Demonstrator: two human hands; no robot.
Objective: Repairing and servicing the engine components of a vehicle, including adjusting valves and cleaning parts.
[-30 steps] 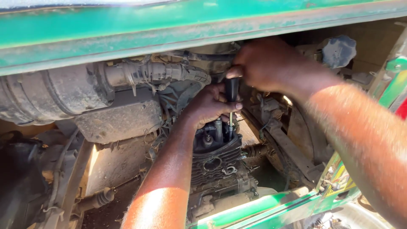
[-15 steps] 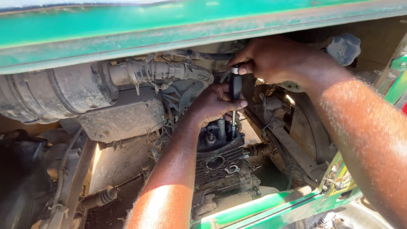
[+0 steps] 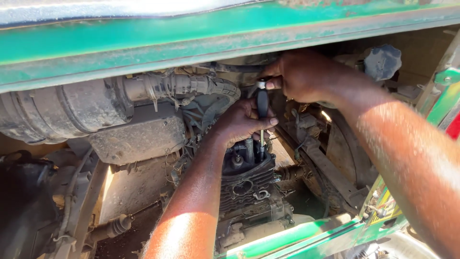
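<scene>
We find a screwdriver (image 3: pixel 262 108) with a black handle and a thin metal shaft standing close to upright over the top of a small finned engine (image 3: pixel 247 184), its tip going down among the fittings on the cylinder head; we cannot tell exactly which fitting it meets. Our left hand (image 3: pixel 242 122) is wrapped around the lower part of the handle and the upper shaft, fingers curled closed on it, with the thumb side toward the camera. Our right hand (image 3: pixel 299 76) sits above, fingers closed on the silver cap end of the handle, pressing from the top. Both hands therefore hold the same tool, one just above the other.

Just left of the left hand we note a ribbed black rubber hose (image 3: pixel 191 86) running sideways into a dusty grey cylindrical canister (image 3: pixel 52 112). Beneath that hangs a flat, dirt-coated metal plate (image 3: pixel 136 139). Behind the right wrist, at upper right, sits a dark rounded cap (image 3: pixel 382 61).

A green painted body panel (image 3: pixel 143 41) spans the top of the view, worn along its lower edge. A second green frame rail (image 3: pixel 306 235) crosses the bottom right, below the engine. The compartment is generally coated in dust and grime, with sun falling on both forearms.
</scene>
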